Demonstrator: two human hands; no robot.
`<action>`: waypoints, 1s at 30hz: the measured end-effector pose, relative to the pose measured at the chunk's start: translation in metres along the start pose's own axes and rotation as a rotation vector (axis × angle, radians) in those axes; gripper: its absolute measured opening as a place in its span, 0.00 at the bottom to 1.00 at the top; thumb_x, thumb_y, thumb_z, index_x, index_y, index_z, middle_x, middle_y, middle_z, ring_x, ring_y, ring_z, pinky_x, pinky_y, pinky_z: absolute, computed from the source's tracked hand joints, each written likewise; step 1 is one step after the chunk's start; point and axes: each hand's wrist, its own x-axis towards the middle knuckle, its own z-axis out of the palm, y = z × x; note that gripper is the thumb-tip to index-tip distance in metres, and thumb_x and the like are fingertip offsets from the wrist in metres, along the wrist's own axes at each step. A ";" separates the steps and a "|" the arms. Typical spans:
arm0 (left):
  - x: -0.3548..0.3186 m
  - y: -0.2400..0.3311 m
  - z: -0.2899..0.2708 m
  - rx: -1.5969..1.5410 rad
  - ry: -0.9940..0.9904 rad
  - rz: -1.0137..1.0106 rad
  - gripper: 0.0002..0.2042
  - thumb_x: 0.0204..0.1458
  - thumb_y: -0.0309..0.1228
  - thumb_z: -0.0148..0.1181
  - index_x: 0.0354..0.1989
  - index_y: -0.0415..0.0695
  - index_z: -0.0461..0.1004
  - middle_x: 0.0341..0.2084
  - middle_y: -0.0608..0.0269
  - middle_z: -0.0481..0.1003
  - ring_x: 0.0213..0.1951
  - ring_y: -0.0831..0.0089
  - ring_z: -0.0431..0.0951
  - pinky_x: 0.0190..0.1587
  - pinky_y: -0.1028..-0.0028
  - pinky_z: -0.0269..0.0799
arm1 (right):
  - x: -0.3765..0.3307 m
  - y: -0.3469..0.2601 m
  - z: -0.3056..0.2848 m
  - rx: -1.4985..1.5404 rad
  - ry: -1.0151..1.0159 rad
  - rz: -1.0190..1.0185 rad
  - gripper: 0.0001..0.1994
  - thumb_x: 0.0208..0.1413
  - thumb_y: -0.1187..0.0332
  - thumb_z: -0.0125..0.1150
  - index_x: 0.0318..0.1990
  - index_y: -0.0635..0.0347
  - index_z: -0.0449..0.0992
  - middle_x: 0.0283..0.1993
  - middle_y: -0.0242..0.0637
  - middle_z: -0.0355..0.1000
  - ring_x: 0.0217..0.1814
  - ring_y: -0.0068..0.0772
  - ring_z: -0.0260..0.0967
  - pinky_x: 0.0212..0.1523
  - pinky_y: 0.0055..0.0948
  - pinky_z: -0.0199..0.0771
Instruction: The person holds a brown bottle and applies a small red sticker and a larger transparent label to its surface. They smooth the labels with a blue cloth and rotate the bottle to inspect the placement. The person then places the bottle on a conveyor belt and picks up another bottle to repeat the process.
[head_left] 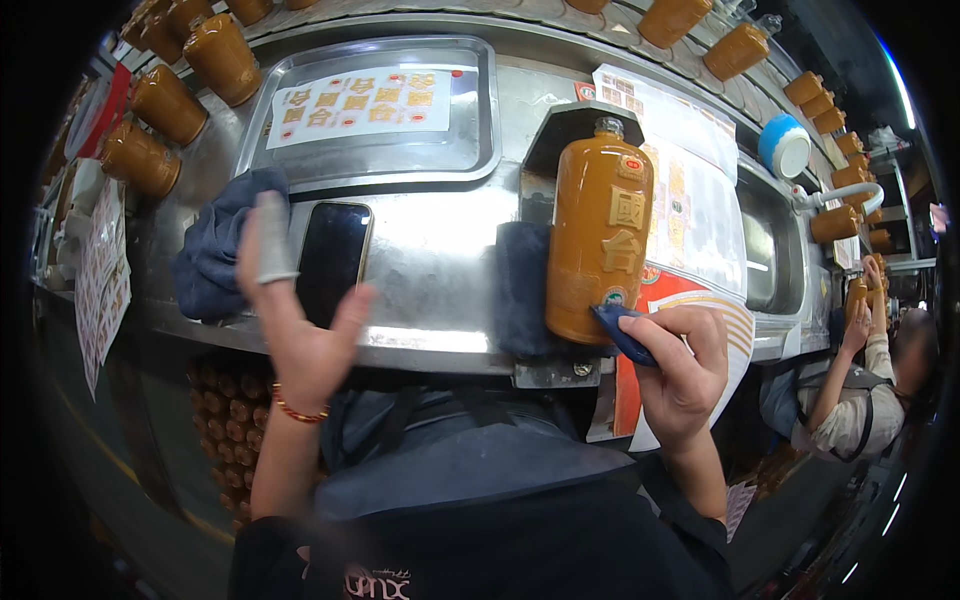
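A person stands at a stainless steel bench (pixel 430 260), seen from above through a wide, curved lens. At the centre an amber-brown ceramic bottle (pixel 598 240) lies in a metal cradle (pixel 560 125) with a dark padded block (pixel 522 290) at its side. The bottle is cylindrical, with a short neck, a small clear cap and a glossy glaze bearing gold raised characters and a small round seal.

The right hand (pixel 680 375) is curled closed, pinching a small blue cloth (pixel 620 330) against the lower end of the bottle, near its base. The left hand (pixel 300 310) is raised and spread open above the bench, holding nothing, slightly blurred; its index finger wears a pale fabric finger cot (pixel 272 240). A red beaded bracelet (pixel 298 412) circles that wrist.

Judging from this, the wiping of this bottle is under way: the cloth is at the base, and the glaze already looks clean and shiny above.

Beside the left hand lie a dark phone (pixel 333 258) with a black glass face and a crumpled navy rag (pixel 215 250). Behind is a shallow steel tray (pixel 375 110) holding a sheet of gold stickers (pixel 360 102). Rows of matching brown bottles (pixel 165 105) line the far edges. To the right, another person (pixel 850 400) handles a bottle.
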 end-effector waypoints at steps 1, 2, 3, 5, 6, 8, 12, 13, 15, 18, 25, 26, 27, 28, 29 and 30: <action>0.003 0.014 0.011 -0.142 -0.064 0.032 0.53 0.51 0.53 0.74 0.76 0.34 0.50 0.74 0.41 0.51 0.74 0.44 0.51 0.76 0.53 0.47 | 0.001 0.002 -0.001 0.006 -0.019 -0.025 0.19 0.38 0.83 0.69 0.42 0.59 0.85 0.35 0.35 0.74 0.36 0.38 0.69 0.37 0.34 0.66; 0.006 0.030 0.023 -0.196 -0.139 0.104 0.55 0.49 0.54 0.75 0.76 0.34 0.50 0.74 0.40 0.50 0.75 0.43 0.51 0.76 0.53 0.48 | 0.001 0.008 -0.001 0.034 0.010 0.029 0.21 0.36 0.84 0.66 0.42 0.59 0.85 0.35 0.34 0.74 0.36 0.38 0.69 0.36 0.34 0.66; 0.010 0.047 0.034 -0.244 -0.214 0.174 0.56 0.47 0.55 0.75 0.76 0.33 0.50 0.75 0.39 0.50 0.75 0.42 0.51 0.76 0.53 0.48 | 0.005 0.008 -0.003 -0.022 0.020 -0.024 0.23 0.34 0.85 0.65 0.43 0.59 0.85 0.35 0.35 0.74 0.36 0.38 0.69 0.36 0.34 0.66; 0.012 0.072 0.066 -0.458 -0.299 0.229 0.59 0.43 0.57 0.78 0.75 0.32 0.50 0.76 0.38 0.46 0.76 0.40 0.48 0.76 0.51 0.49 | 0.004 -0.001 0.001 0.015 -0.041 -0.083 0.24 0.33 0.84 0.66 0.44 0.59 0.85 0.36 0.35 0.75 0.36 0.38 0.69 0.36 0.34 0.67; 0.015 0.084 0.077 -0.503 -0.332 0.240 0.60 0.41 0.57 0.78 0.75 0.32 0.50 0.76 0.37 0.44 0.77 0.39 0.46 0.76 0.51 0.48 | 0.001 0.002 0.001 0.037 -0.035 -0.024 0.24 0.33 0.84 0.66 0.45 0.59 0.85 0.36 0.36 0.75 0.36 0.39 0.69 0.37 0.34 0.68; 0.021 0.101 0.099 -0.602 -0.368 0.238 0.61 0.38 0.53 0.81 0.75 0.33 0.51 0.77 0.35 0.39 0.77 0.38 0.46 0.76 0.52 0.50 | -0.001 0.003 0.001 0.006 -0.006 -0.021 0.25 0.32 0.83 0.67 0.45 0.59 0.85 0.36 0.36 0.75 0.35 0.39 0.69 0.37 0.34 0.68; 0.024 0.109 0.118 -0.696 -0.283 0.209 0.58 0.37 0.47 0.84 0.75 0.37 0.54 0.77 0.35 0.40 0.76 0.40 0.51 0.75 0.57 0.56 | 0.001 0.006 -0.002 0.002 -0.004 0.008 0.20 0.39 0.84 0.71 0.45 0.62 0.84 0.35 0.37 0.74 0.35 0.38 0.70 0.37 0.32 0.69; 0.024 0.108 0.120 -0.703 -0.268 0.214 0.58 0.36 0.48 0.84 0.75 0.37 0.55 0.77 0.35 0.40 0.75 0.40 0.52 0.75 0.57 0.56 | 0.001 0.009 -0.003 -0.018 0.007 0.043 0.19 0.42 0.84 0.72 0.45 0.63 0.84 0.35 0.37 0.73 0.35 0.37 0.70 0.37 0.31 0.70; 0.023 0.107 0.123 -0.715 -0.237 0.224 0.58 0.36 0.48 0.84 0.74 0.37 0.56 0.76 0.35 0.41 0.75 0.40 0.54 0.75 0.57 0.56 | 0.002 0.003 -0.002 0.034 -0.044 -0.019 0.16 0.44 0.83 0.73 0.44 0.62 0.83 0.33 0.37 0.73 0.34 0.36 0.71 0.36 0.31 0.69; 0.023 0.107 0.124 -0.710 -0.238 0.219 0.58 0.35 0.51 0.84 0.74 0.38 0.57 0.76 0.34 0.43 0.75 0.41 0.54 0.75 0.57 0.57 | -0.001 0.014 -0.001 0.061 0.003 0.023 0.25 0.33 0.85 0.68 0.46 0.60 0.85 0.34 0.37 0.73 0.34 0.39 0.69 0.34 0.34 0.67; 0.023 0.104 0.126 -0.624 -0.240 0.290 0.61 0.34 0.55 0.83 0.75 0.37 0.56 0.76 0.30 0.42 0.76 0.39 0.50 0.75 0.54 0.53 | -0.004 0.029 -0.001 0.105 0.071 0.127 0.18 0.44 0.85 0.74 0.45 0.61 0.83 0.33 0.36 0.73 0.32 0.32 0.69 0.31 0.29 0.69; 0.023 0.104 0.123 -0.666 -0.292 0.253 0.60 0.36 0.54 0.82 0.75 0.36 0.54 0.76 0.31 0.42 0.76 0.39 0.48 0.75 0.54 0.51 | -0.005 0.031 -0.002 0.102 0.102 0.148 0.15 0.49 0.83 0.74 0.44 0.63 0.82 0.33 0.36 0.73 0.32 0.29 0.69 0.31 0.26 0.69; 0.023 0.104 0.118 -0.708 -0.343 0.214 0.60 0.38 0.53 0.82 0.76 0.35 0.51 0.76 0.31 0.42 0.77 0.40 0.47 0.76 0.54 0.49 | -0.006 0.031 -0.003 0.129 0.121 0.158 0.14 0.50 0.83 0.74 0.45 0.65 0.82 0.33 0.35 0.73 0.33 0.28 0.69 0.31 0.24 0.68; 0.024 0.104 0.115 -0.748 -0.394 0.173 0.60 0.40 0.51 0.81 0.76 0.34 0.49 0.76 0.32 0.42 0.77 0.41 0.46 0.76 0.54 0.47 | -0.012 0.030 -0.006 0.164 0.100 0.221 0.14 0.51 0.82 0.73 0.45 0.65 0.81 0.34 0.35 0.73 0.34 0.27 0.70 0.32 0.23 0.68; 0.024 0.104 0.117 -0.828 -0.423 0.109 0.59 0.43 0.49 0.79 0.77 0.33 0.46 0.76 0.32 0.42 0.77 0.41 0.45 0.76 0.54 0.46 | -0.021 0.027 -0.009 0.194 0.078 0.289 0.13 0.52 0.81 0.73 0.46 0.66 0.81 0.34 0.34 0.73 0.35 0.26 0.71 0.34 0.22 0.69; 0.024 0.104 0.119 -0.907 -0.451 0.043 0.58 0.46 0.47 0.78 0.77 0.32 0.43 0.75 0.33 0.43 0.77 0.42 0.45 0.76 0.54 0.45 | -0.032 0.021 -0.006 0.398 0.047 0.433 0.12 0.53 0.80 0.72 0.46 0.66 0.81 0.35 0.34 0.74 0.36 0.24 0.71 0.35 0.22 0.69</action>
